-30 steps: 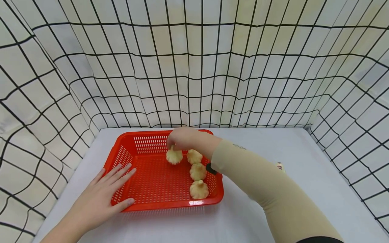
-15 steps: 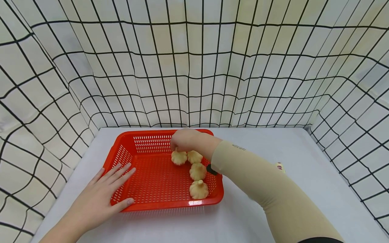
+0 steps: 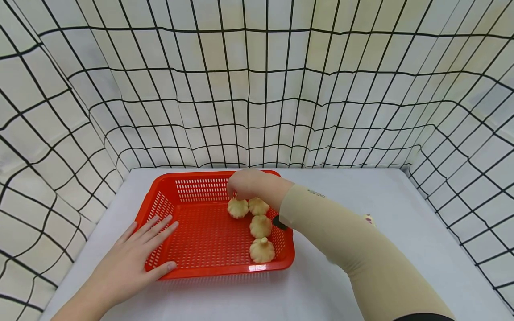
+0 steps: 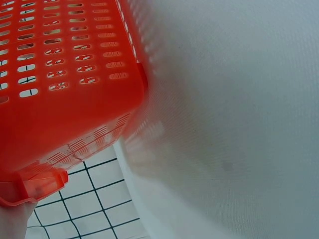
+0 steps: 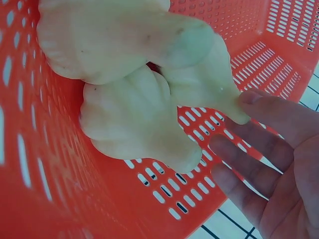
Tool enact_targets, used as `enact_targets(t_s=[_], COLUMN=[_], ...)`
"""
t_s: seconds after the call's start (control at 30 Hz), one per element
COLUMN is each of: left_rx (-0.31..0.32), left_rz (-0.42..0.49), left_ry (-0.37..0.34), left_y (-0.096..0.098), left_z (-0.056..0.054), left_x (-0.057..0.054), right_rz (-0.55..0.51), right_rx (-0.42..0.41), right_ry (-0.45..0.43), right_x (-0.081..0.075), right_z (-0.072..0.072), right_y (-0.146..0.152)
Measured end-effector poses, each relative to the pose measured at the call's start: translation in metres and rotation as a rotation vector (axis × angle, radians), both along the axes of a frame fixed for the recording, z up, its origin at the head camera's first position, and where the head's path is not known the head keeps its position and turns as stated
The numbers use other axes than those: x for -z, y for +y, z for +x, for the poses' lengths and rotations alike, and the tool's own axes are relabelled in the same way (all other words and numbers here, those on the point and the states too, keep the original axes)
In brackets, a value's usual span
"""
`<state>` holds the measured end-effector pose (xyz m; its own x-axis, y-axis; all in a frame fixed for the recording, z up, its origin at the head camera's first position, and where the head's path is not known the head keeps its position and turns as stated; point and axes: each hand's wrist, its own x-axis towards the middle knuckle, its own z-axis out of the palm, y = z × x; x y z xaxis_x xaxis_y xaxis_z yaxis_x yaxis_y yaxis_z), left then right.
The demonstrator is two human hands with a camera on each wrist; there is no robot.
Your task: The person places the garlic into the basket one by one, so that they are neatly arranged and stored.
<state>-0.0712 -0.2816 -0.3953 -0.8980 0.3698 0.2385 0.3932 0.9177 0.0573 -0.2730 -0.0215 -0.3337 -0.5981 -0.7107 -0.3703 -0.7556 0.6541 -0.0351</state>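
A pale pattypan squash (image 3: 238,208) rests in the red basket (image 3: 209,269), its stem between my right hand's (image 3: 250,183) thumb and index finger. In the right wrist view, the thumb (image 5: 259,102) lies against the tip of that squash's stem, and the other fingers extend behind and below. Three more squashes (image 3: 261,226) line the basket's right side; the farthest one sits beside the pinched one and is partly covered by my wrist. My left hand (image 3: 132,263) lies with spread fingers over the basket's left rim, its thumb on the front left corner.
The basket stands on a white-covered table (image 3: 329,285), with black netting (image 3: 277,102) over white sheets at the back and sides. A small object with purple marks (image 3: 369,219) shows just past my right sleeve. The basket's outer wall (image 4: 65,114) fills the left wrist view's upper left.
My right hand has carried the squash a short way right, up beside the far one, and lowered it onto the basket floor. My left hand stays on the rim.
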Motion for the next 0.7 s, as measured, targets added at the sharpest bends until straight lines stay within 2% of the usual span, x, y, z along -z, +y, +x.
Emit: enact_targets(t_s=[0.37, 0.7], left_rx=[-0.001, -0.001], left_rz=[0.006, 0.005], left_ry=[-0.006, -0.012], left_y=[-0.0008, -0.0007], left_z=[0.0002, 0.0003], left_x=[0.0001, -0.0007], right_rz=[-0.001, -0.008], right_rx=[0.000, -0.040], right_ry=[0.002, 0.013], right_x=[-0.0011, -0.0007], right_z=[0.0024, 0.0042], right_y=[0.0013, 0.0032])
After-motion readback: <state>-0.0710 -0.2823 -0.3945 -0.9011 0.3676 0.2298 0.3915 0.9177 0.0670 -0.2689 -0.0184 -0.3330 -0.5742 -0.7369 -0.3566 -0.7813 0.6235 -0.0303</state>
